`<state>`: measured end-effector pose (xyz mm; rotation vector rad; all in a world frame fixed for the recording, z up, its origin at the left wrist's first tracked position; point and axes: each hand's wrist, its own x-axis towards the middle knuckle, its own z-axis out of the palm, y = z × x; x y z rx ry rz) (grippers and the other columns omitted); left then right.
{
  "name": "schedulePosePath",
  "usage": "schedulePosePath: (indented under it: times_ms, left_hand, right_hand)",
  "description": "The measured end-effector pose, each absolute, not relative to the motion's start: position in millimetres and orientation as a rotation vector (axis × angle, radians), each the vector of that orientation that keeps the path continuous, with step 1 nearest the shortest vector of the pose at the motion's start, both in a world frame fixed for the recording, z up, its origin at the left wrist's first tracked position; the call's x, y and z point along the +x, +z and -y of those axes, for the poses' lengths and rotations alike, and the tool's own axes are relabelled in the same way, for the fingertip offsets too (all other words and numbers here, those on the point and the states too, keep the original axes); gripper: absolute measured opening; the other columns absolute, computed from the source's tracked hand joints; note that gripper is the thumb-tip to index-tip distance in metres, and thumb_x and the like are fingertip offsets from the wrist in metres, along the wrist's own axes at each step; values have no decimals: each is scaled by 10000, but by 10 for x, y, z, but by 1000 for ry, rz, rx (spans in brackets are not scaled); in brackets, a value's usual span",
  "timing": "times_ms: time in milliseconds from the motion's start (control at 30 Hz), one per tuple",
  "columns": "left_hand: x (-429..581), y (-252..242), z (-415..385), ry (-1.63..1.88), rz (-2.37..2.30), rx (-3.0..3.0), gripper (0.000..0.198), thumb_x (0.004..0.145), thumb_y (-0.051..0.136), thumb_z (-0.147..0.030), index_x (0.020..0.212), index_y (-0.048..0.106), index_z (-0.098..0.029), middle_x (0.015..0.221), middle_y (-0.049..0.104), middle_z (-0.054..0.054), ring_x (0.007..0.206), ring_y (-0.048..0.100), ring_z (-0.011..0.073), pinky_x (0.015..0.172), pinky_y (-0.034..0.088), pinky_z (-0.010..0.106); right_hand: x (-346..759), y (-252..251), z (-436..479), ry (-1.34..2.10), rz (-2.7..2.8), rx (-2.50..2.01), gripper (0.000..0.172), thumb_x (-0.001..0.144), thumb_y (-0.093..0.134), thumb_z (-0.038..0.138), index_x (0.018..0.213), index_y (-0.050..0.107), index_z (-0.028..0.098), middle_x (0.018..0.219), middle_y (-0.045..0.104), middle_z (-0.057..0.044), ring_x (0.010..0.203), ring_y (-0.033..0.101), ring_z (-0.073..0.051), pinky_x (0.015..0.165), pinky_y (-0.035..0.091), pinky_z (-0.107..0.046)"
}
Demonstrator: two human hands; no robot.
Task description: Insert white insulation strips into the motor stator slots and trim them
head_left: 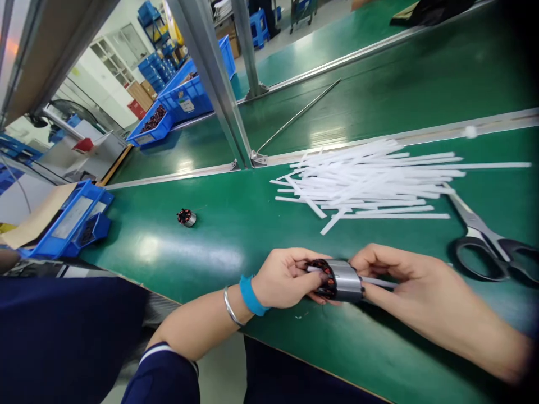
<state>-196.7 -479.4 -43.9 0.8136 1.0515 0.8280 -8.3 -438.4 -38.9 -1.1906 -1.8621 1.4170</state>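
A motor stator [347, 279] with a silver metal body and copper windings lies sideways above the green bench. My left hand [290, 278] grips its wound end, thumb and fingers closed around it. A white strip [379, 282] sticks out of the stator's right end, and a bit of white shows at the left end too. My right hand [408, 280] pinches this strip close to the stator, its fingertips partly hidden. Beyond both hands lies a loose pile of white strips [370, 177].
Black-handled scissors [484, 247] rest right of the pile. A smaller stator [186, 217] stands on the bench [236, 224] at left. Blue bins [90, 224] sit at the left edge. A metal post [214, 84] rises behind. Someone's dark sleeve [63, 331] is at lower left.
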Motion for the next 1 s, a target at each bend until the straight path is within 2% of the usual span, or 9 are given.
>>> schedulePosePath:
  times_ms: [133,267,333,400,500,633,867,1000]
  left_hand:
    - [-1948,-472,4816,850,-1047,888,376,744,629,-157,1114,590,-101,742,636,40,587,659,118,540,524,209]
    - [-1983,-491,4807,909,-1133,1078,141,693,619,-69,825,601,-114,647,604,-6,543,572,53,525,454,157]
    - [-2008,-505,4793,902,-1168,1100,102,674,644,-83,736,575,-124,593,583,-25,508,535,48,486,414,153]
    - [-2026,-513,4782,890,-1178,1041,96,667,653,-94,729,584,-122,597,601,-16,520,555,61,501,431,169]
    - [-2032,-508,4787,843,-1149,926,165,653,665,-94,817,652,-102,660,658,22,565,601,85,567,488,208]
    - [-2029,-480,4821,853,-1156,889,209,634,709,-104,841,692,-84,640,672,34,545,602,86,532,477,191]
    - [-2113,-394,4772,779,-975,748,343,634,709,-68,976,729,-70,627,692,37,574,661,106,601,554,213]
    - [-2108,-399,4742,758,-999,696,328,605,662,4,914,741,-74,601,681,12,534,643,87,562,541,192]
  right_hand:
    - [-105,-420,4373,1346,1926,-1232,203,673,612,417,628,588,221,597,620,4,554,560,-154,552,443,-258]
    - [-154,-442,4352,1339,1934,-1138,166,651,625,392,616,628,230,688,656,-17,596,594,-168,555,462,-254]
    - [-177,-445,4344,1408,1901,-1102,179,647,646,408,620,662,232,744,678,-40,638,628,-189,570,485,-259]
    - [-182,-440,4335,1491,1848,-1099,218,642,671,447,618,681,230,760,684,-59,646,639,-200,559,496,-261]
    - [-154,-415,4317,1549,1844,-1083,311,646,701,525,603,678,219,767,678,-80,633,624,-196,541,495,-260]
    - [-114,-366,4301,1622,1919,-991,295,744,680,493,655,676,212,831,671,-91,715,629,-192,619,506,-259]
    - [-120,-321,4282,1664,1846,-975,351,687,729,528,580,647,204,767,662,-92,659,623,-196,567,501,-265]
    - [-96,-293,4267,1670,1879,-992,406,705,695,575,568,635,197,783,665,-103,675,627,-201,576,500,-272]
